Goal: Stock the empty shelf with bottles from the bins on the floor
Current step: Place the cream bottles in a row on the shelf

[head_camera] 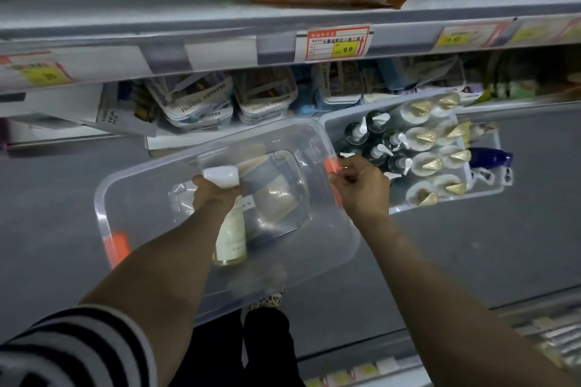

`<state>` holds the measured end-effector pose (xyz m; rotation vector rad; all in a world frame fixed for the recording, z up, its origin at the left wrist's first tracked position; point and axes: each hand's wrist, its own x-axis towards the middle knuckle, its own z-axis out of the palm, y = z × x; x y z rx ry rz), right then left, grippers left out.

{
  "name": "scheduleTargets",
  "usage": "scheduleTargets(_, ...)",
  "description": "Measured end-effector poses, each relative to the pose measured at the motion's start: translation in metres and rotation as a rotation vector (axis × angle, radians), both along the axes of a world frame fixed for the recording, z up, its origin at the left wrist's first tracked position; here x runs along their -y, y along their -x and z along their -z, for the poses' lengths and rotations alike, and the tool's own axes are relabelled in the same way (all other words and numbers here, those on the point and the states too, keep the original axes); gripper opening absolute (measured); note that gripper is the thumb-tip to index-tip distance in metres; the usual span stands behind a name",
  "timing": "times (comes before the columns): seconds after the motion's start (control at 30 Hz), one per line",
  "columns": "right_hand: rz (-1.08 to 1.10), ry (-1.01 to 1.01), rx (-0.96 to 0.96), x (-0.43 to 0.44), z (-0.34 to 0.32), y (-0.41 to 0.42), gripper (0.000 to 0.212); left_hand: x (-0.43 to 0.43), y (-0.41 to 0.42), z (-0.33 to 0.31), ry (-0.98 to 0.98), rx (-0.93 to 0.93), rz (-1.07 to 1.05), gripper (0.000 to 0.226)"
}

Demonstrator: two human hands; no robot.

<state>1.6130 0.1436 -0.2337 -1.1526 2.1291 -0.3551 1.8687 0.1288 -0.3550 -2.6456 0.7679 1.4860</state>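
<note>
Clasped by its neck in the left hand [217, 195], a pale spray bottle [231, 236] with white trigger hangs over a clear bin [317, 248]; the right hand [361, 188] curls beside dark pump bottles [377, 135] in the next bin [446, 200], grasp unclear.

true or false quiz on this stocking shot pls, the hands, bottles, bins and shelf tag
1. The left hand holds a spray bottle with a white trigger head. True.
2. The right bin is empty. False: it holds dark pump bottles and gold-capped bottles.
3. The price tag on the shelf edge reads 9.9. True.
4. The blue bottle stands upright. False: it lies on its side by that bin's right end.
</note>
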Motion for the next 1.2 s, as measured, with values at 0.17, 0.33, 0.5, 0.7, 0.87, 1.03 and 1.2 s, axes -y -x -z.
scheduleTargets(0.17, -0.002, -0.018, -0.019, 0.005, 0.001, 0.004, 0.016, -0.008, -0.007, -0.025, 0.147, -0.17, 0.029, 0.095)
scheduleTargets(0.33, -0.087, -0.064, -0.07, 0.007, -0.007, 0.003, 0.02, -0.007, -0.004, -0.084, 0.376, -0.455, -0.178, 0.097)
scheduleTargets(0.5, -0.173, -0.102, -0.119, -0.001, -0.03, -0.011, 0.024, 0.001, 0.005, -0.164, 0.531, -0.557, -0.136, 0.093)
scheduleTargets(0.7, -0.175, 0.065, 0.263, -0.006, -0.105, -0.028, 0.049, 0.01, 0.006, -0.274, 0.789, -0.55, 0.062, 0.076)
scheduleTargets(0.87, -0.271, 0.28, 0.716, -0.008, -0.197, -0.047, 0.054, 0.015, 0.009, -0.363, 0.954, -0.461, 0.131, 0.095)
scheduleTargets(1.03, -0.401, 0.41, 0.781, -0.01, -0.261, -0.06, 0.076, 0.022, 0.018, -0.448, 1.145, -0.389, 0.264, 0.11)
scheduleTargets(1.2, -0.352, 0.671, 0.716, 0.007, -0.331, -0.068, 0.072, 0.026, 0.017, -0.529, 1.315, -0.311, 0.422, 0.113)
